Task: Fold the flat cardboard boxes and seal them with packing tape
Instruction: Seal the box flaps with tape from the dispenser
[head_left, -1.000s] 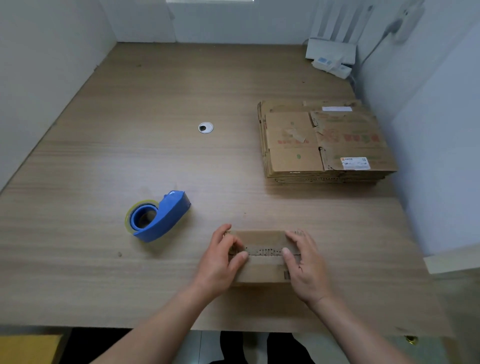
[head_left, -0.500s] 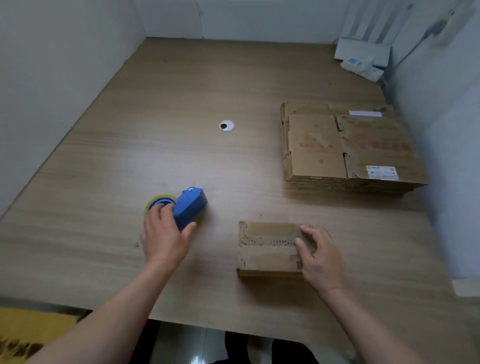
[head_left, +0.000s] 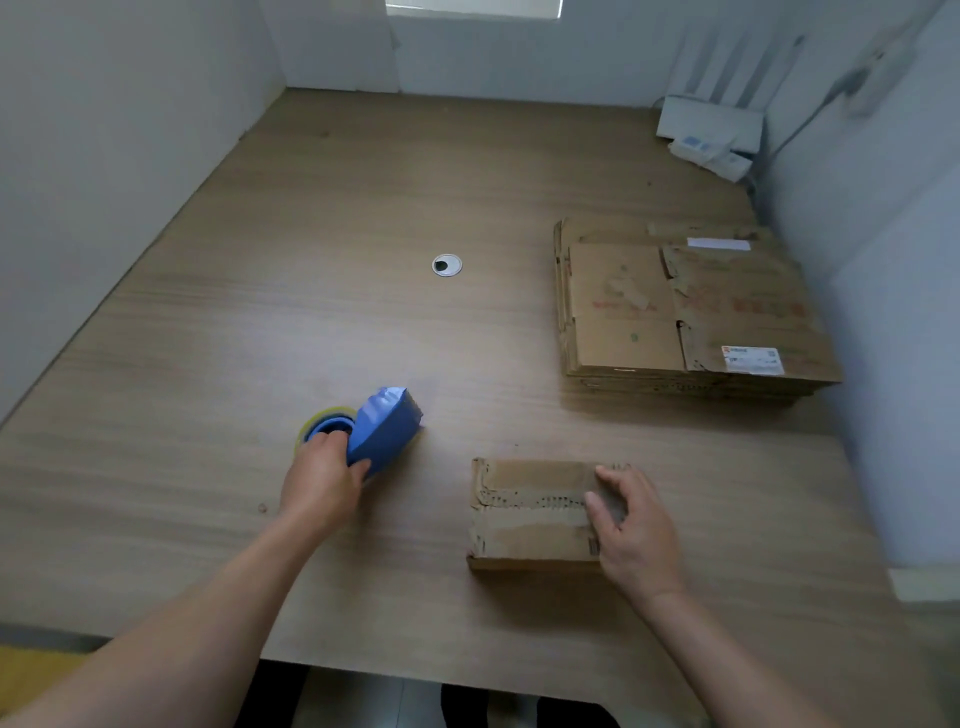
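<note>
Dispenser (head_left: 387, 428) tipped up since, left hand (head_left: 322, 480) fingers clamped on, roll half-hidden; right hand (head_left: 636, 535) fingers apart on box (head_left: 530, 512).

Wooden table (head_left: 260, 338), folded box (head_left: 530, 514), flat cardboard stack (head_left: 691, 312), blue tape dispenser (head_left: 384, 428), grommet (head_left: 447, 265)

Bare forearms, sleeveless to frame edge; no gloves.

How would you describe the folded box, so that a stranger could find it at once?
Start at the wooden table and look at its near edge, right of the blue tape dispenser. The small folded cardboard box lies there under the right hand. Unlike the flat cardboard stack farther back, it is small, single and closed.
</note>
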